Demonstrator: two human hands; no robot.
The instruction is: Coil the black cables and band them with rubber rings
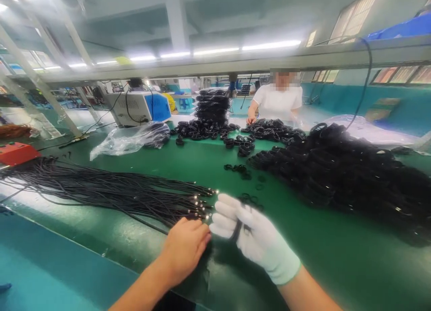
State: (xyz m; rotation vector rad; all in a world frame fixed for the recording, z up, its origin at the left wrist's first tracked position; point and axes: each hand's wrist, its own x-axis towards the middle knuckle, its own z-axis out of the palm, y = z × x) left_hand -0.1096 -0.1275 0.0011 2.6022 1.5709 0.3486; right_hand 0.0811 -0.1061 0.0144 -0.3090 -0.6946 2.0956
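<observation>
A long bundle of black cables (111,190) lies across the green table, its shiny metal-tipped ends pointing towards my hands. At those ends is my left hand (186,248), bare, its fingers curled together; whatever may be in them is hidden. My right hand (254,234), in a white knitted glove, is closed around a small black band (237,229) that shows between thumb and fingers. Its gloved fingertips are close beside the cable ends and the left hand. Just behind the glove, a few thin black rings (251,199) lie on the table.
A big heap of black coiled cables (336,167) fills the right side. Smaller coils (202,129) and a clear plastic bag (131,140) lie farther back, near a blue-and-white machine (139,109). A red block (18,153) sits left. Across the table is a person in white (279,98).
</observation>
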